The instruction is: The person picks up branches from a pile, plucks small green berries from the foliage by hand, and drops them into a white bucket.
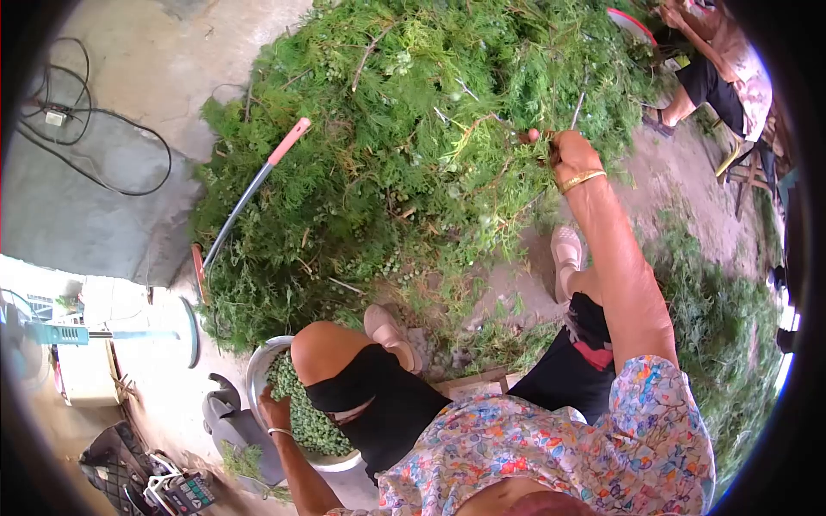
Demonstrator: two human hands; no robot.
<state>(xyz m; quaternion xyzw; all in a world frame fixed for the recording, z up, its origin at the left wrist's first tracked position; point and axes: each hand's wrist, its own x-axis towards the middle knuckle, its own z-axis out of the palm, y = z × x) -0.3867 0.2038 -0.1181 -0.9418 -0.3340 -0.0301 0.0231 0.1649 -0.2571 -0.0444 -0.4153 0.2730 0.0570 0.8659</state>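
My right hand (575, 156), with a gold bracelet at the wrist, is closed on a green conifer branch (503, 163) at the right side of a large heap of cut branches (370, 163). My left hand (275, 411), with a pale bracelet, is at the left inside of a metal basin (255, 374) beside my knee. Small green cones (314, 423) fill much of that basin. The left fingers are partly hidden and small, so their grip does not show.
A saw-like tool with a pink handle (288, 142) lies on the heap's left side. Black cable (112, 181) loops on the floor. A fan (64, 334) stands at left. Another person (731, 73) sits at upper right. More cut greenery (723, 318) lies at right.
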